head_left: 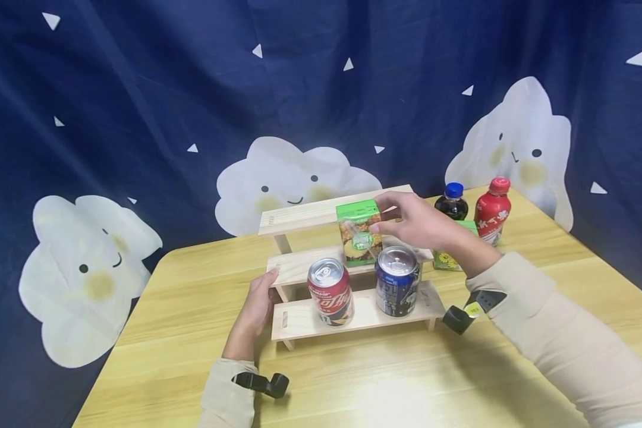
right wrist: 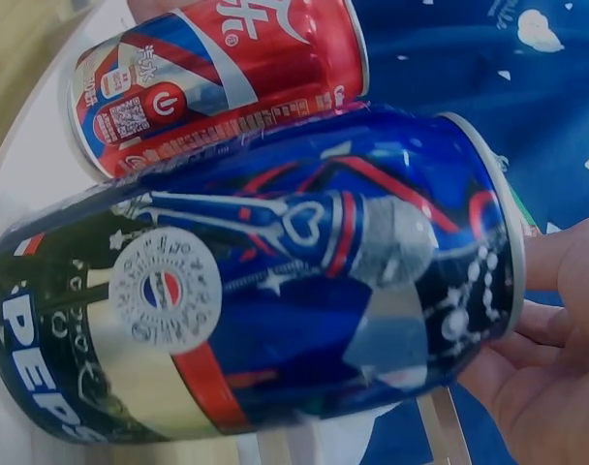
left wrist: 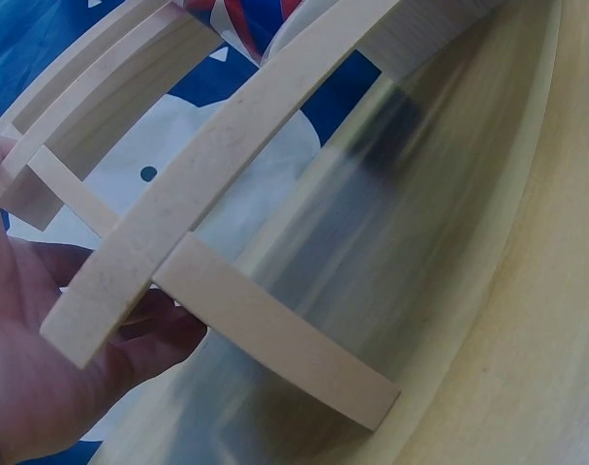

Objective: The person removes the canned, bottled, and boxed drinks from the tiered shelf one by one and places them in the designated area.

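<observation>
A three-tier wooden display rack [head_left: 305, 313] stands on the table. My left hand [head_left: 255, 304] grips its left end at the middle tier; in the left wrist view, the fingers curl behind the wood. My right hand [head_left: 414, 220] pinches a green drink carton [head_left: 359, 242] with a straw on its front, upright at the middle tier. On the bottom tier stand a red cola can [head_left: 331, 297] and a dark blue Pepsi can [head_left: 396, 288], side by side. That blue can [right wrist: 275, 281] fills much of the right wrist view and hides part of the right hand [right wrist: 551, 349].
Right of the rack stand a dark bottle with a blue cap [head_left: 452, 202], a red bottle [head_left: 493, 211] and another green carton [head_left: 445, 260], partly behind the right forearm. A dark blue curtain [head_left: 155, 77] with clouds hangs behind the wooden table [head_left: 187, 309].
</observation>
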{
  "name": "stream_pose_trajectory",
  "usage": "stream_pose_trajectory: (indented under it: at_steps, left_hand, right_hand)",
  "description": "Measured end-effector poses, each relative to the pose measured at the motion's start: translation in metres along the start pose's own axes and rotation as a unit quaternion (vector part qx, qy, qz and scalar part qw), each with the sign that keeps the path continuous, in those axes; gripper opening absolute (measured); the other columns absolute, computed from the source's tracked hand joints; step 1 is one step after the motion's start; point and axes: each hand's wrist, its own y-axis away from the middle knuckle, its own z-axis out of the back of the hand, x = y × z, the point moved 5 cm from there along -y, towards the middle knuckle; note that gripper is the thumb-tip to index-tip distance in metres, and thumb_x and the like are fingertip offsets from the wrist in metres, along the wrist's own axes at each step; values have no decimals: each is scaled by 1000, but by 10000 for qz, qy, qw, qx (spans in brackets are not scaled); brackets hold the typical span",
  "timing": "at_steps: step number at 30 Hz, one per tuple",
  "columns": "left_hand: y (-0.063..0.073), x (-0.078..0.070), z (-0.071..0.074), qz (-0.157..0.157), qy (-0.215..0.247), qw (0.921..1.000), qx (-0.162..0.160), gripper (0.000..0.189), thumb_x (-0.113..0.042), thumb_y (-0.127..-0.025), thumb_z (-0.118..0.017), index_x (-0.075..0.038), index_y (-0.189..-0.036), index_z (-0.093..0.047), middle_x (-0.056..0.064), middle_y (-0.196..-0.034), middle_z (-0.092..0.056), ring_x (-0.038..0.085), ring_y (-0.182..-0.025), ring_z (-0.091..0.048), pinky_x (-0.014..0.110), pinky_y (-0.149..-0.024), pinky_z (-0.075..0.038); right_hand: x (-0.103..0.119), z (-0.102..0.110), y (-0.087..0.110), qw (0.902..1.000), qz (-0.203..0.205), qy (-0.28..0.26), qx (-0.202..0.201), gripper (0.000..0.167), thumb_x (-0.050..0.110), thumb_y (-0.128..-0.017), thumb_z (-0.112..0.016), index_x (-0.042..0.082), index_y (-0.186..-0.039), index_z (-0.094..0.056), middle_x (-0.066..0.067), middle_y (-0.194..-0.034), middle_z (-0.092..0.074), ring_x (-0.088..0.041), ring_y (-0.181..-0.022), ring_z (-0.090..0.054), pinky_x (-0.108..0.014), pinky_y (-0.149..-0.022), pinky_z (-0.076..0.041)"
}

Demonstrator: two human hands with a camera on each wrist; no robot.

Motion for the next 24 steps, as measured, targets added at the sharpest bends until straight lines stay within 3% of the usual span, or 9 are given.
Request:
stream_pose_trajectory:
  at_steps: [7,13,24]
  left_hand:
    - [0,1,1,27,-3,10000,-16,50,-32,-100,-32,7,-127,-48,12,-108,-60,28,-102,-59,41,-90,-46]
    - [-1,1,0,47,27,10000,-20,50,-32,-100,-32,7,-128,-47,12,-109,-59,29,-104,-58,42,-92,-45]
    - [0,-1,0,65,-89,9999,-27,52,-33,-100,-32,6,-129,-46,15,-115,-58,28,-107,-57,43,-94,-43]
  right_hand:
    - [-8,8,6,9999,-153,-59,-49,45,18,-88,-66,3,-127,-51,-14,-122,-58,-31,-115,-56,-47,-96,-45]
    - [-15,19,13,9988,-354,112,-320,48,19,-88,-67,2,-129,-48,-15,-122,-57,-30,-112,-57,-46,-94,-46]
    - [-27,40,28,9979,-304,40,-562,47,20,-88,-67,0,-127,-50,-16,-117,-60,-29,-108,-59,-40,-89,-50]
